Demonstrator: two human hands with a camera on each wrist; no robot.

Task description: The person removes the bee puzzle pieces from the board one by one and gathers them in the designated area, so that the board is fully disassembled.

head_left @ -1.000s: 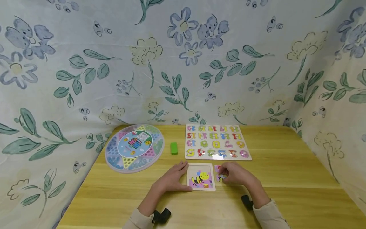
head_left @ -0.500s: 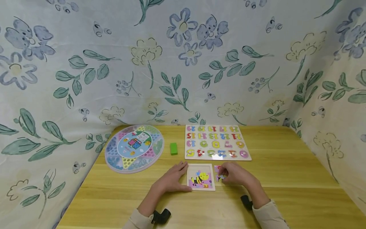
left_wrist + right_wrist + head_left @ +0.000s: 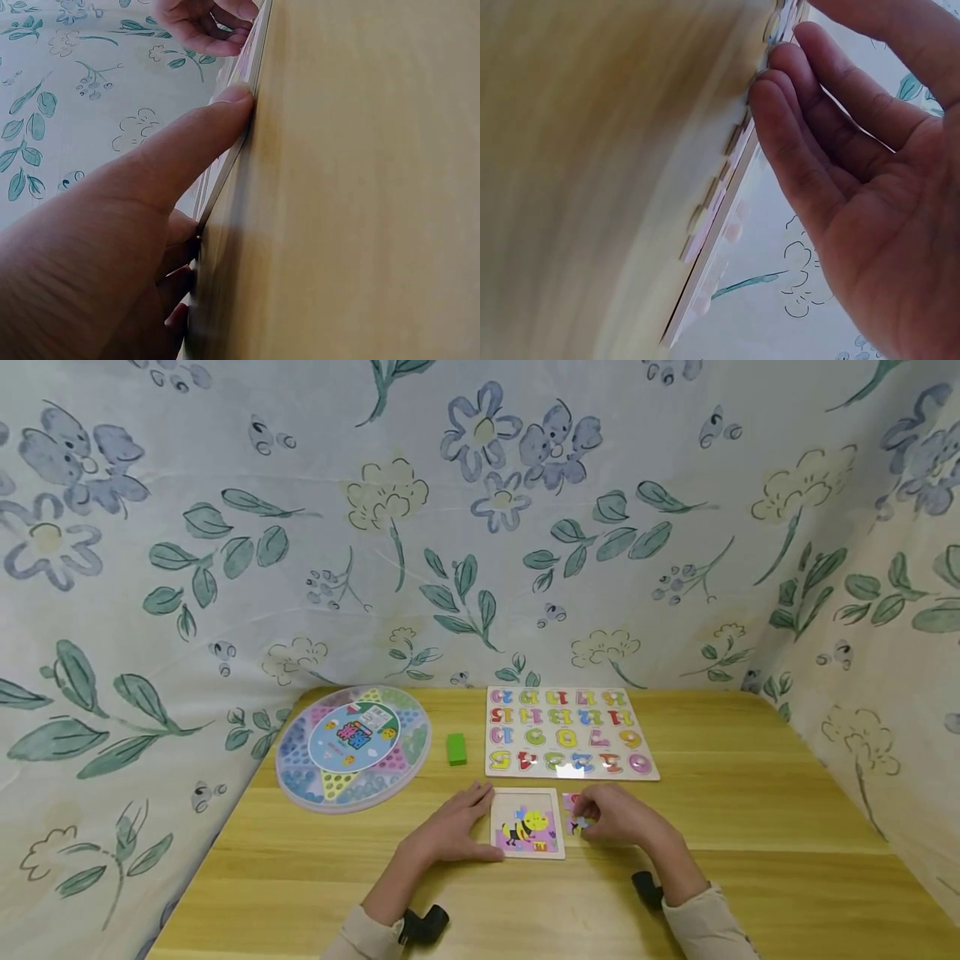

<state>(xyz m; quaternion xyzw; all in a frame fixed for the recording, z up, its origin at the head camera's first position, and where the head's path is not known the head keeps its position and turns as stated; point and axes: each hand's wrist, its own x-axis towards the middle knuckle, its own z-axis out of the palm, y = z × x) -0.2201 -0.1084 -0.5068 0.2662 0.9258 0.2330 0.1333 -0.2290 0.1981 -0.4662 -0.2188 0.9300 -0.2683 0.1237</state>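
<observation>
A square wooden puzzle frame point(image 3: 558, 852) lies on the table. A yellow-and-black bee picture point(image 3: 531, 832) fills its lower part, with bare wood above. My left hand point(image 3: 453, 828) holds the frame's left side, thumb at the lower corner and fingertips at the upper one. In the left wrist view the thumb point(image 3: 202, 135) lies along the edge. Just right of the frame are pink jigsaw pieces point(image 3: 568, 827), partly covered by my right hand point(image 3: 618, 816). Its curled fingers and thumb grip a piece there. The right wrist view shows the fingertips point(image 3: 769, 97) against the pieces' edges.
Behind the frame lies a number puzzle board point(image 3: 566, 733). A green block point(image 3: 456, 749) stands to its left, and a round Chinese-checkers-style board point(image 3: 303, 785) is farther left. Floral cloth point(image 3: 420, 568) hangs behind the wooden table point(image 3: 750, 827).
</observation>
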